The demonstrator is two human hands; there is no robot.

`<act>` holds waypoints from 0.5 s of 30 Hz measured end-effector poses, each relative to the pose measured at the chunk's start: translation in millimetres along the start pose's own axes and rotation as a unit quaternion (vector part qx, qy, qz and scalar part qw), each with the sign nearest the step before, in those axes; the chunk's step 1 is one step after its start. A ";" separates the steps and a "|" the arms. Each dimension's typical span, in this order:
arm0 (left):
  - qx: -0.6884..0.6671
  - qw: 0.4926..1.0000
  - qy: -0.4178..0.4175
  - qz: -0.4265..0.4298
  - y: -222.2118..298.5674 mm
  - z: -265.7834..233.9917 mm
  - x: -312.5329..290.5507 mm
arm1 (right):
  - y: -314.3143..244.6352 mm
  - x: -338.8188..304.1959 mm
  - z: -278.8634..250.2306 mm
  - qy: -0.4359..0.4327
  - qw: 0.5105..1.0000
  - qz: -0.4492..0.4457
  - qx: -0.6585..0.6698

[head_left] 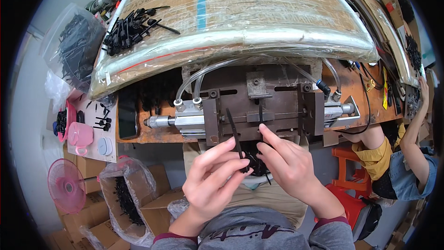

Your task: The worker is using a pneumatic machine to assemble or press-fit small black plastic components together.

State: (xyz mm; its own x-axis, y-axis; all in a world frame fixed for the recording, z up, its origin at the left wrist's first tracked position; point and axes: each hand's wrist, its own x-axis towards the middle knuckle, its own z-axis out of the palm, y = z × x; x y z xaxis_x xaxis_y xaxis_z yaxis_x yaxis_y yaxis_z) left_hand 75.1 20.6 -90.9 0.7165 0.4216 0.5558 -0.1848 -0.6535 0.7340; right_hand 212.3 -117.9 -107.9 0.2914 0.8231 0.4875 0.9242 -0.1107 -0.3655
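My left hand (210,173) is closed around a long, thin black plastic part (233,129), which slants up and to the left from my fingers. My right hand (291,163) is beside it, its index fingertip at the near end of another thin black part (260,112); the thumb sits just below, fingers mostly curled. That second part lies in the middle of a dark metal fixture (282,97), under a small steel block (255,82). Below my hands, a pile of black parts (255,159) is partly hidden by my fingers.
Air cylinders (190,122) with clear hoses (203,70) flank the fixture. Behind is a film-wrapped cardboard surface (259,14) with black parts (132,30). A phone (128,118) lies left on the bench. A pink fan (67,185) stands lower left; another person (407,157) sits at right.
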 end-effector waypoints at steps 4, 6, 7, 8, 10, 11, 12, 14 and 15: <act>-0.048 0.998 0.008 -0.028 -1.7 -1.8 -6.9 | -6.3 8.7 -0.3 -0.035 0.996 0.021 -0.074; -0.063 0.997 0.007 -0.035 -1.9 -1.5 -9.6 | -6.9 12.5 -2.9 -0.050 0.996 0.024 -0.072; -0.064 0.997 0.005 -0.035 -2.1 -1.4 -10.2 | -7.3 13.7 -4.2 -0.057 0.996 0.026 -0.071; -0.065 0.997 0.003 -0.034 -2.3 -1.3 -10.9 | -8.5 14.8 -5.7 -0.064 0.995 0.028 -0.074; -0.083 0.996 0.001 -0.039 -5.0 -2.5 -11.5 | -10.0 17.6 -8.3 -0.075 0.993 0.032 -0.080; -0.091 0.995 0.001 -0.041 -6.2 -2.7 -12.1 | -9.6 17.4 -8.4 -0.075 0.993 0.023 -0.090; -0.098 0.994 -0.005 -0.040 -6.9 -3.8 -11.1 | -9.2 18.6 -8.1 -0.071 0.992 0.011 -0.100; -0.111 0.993 -0.016 -0.039 -7.6 -5.5 -10.2 | -9.3 19.4 -9.8 -0.076 0.990 0.005 -0.116; -0.120 0.992 -0.014 -0.036 -7.6 -6.8 -9.1 | -10.5 19.8 -10.9 -0.081 0.989 0.007 -0.120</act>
State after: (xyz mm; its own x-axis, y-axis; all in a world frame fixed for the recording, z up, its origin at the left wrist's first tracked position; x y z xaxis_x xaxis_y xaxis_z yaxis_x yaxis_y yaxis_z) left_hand 65.4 26.0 -98.9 0.7511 0.4420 0.4905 -0.2859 -0.4519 0.8450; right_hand 211.1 -106.5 -85.8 0.2797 0.8970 0.3424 0.9578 -0.2360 -0.1642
